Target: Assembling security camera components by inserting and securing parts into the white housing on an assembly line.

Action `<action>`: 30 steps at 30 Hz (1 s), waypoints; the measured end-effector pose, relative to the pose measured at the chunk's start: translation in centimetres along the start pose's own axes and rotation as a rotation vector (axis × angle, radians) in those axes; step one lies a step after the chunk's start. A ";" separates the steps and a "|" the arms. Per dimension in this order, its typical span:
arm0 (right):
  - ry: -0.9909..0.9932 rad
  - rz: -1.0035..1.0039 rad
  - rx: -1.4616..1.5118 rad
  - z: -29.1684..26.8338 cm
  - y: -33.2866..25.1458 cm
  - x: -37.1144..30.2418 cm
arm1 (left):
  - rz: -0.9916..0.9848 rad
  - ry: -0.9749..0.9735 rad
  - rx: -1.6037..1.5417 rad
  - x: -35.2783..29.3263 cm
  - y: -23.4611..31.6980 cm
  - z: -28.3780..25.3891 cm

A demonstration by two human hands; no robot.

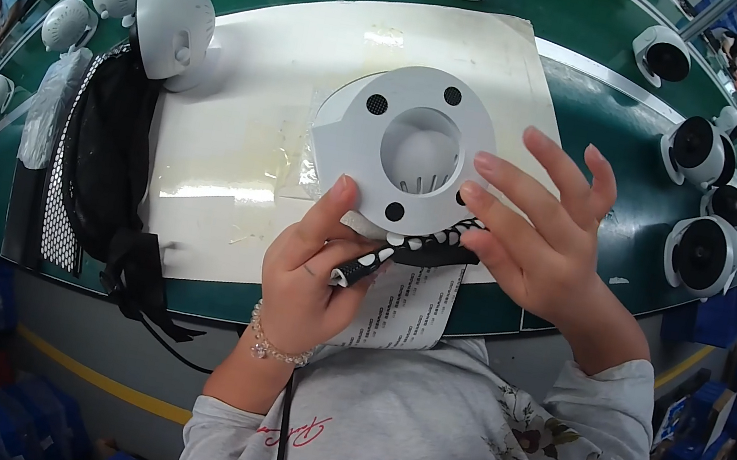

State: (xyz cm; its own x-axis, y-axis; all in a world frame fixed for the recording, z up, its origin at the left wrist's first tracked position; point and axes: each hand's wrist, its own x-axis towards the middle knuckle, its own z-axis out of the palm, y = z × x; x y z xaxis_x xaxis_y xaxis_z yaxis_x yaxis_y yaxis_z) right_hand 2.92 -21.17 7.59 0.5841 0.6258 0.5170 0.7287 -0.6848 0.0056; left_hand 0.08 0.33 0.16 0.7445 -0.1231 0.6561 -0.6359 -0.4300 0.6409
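Note:
A white round base (353, 157) with a wide central opening lies face up on the work mat, with several black round pads (394, 211) around its ring. Below it, my left hand (313, 270) is closed around a strip of black round pads (360, 266), its index fingertip resting on the base's lower left edge. The strip's white printed backing sheet (409, 305) hangs toward my lap. My right hand (535, 224) has its fingers spread, the index fingertip by the pad at the ring's right side. That pad is partly hidden by the finger.
White rounded devices (173, 27) stand at the left beside a black mesh-trimmed bag (103, 156) and a clear plastic bag (54, 109). More white devices with black fronts (702, 255) line the right side. A cream sheet (239, 130) covers the green table (591, 121). Other people sit far off.

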 end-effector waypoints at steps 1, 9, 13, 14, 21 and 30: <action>-0.064 -0.043 -0.075 -0.2 0.0 0.1 | -0.002 0.000 0.003 0.0 0.0 0.0; 0.083 -0.072 0.196 0.8 2.5 7.9 | 0.022 -0.098 0.122 -0.2 -0.1 -0.3; -0.425 0.002 0.635 0.8 4.5 10.8 | 0.145 -0.115 0.183 -0.8 -0.3 -1.1; -0.414 -0.020 0.631 0.9 5.7 11.4 | 0.165 -0.102 0.154 -1.2 -0.7 -1.0; -0.238 0.316 0.732 4.6 12.8 17.1 | 0.280 -0.054 0.021 -0.4 0.0 -1.1; 0.311 0.016 -0.063 20.8 13.5 17.0 | 0.288 -0.113 -0.067 -0.1 -0.6 -1.8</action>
State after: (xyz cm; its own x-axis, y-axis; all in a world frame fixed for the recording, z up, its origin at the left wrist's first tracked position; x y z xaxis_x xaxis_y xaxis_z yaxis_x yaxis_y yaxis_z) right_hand 30.13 -12.05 -1.34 0.4511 0.4769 0.7544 0.6909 -0.7217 0.0431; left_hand 0.04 2.19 0.47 0.5476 -0.3311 0.7685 -0.8329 -0.3036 0.4627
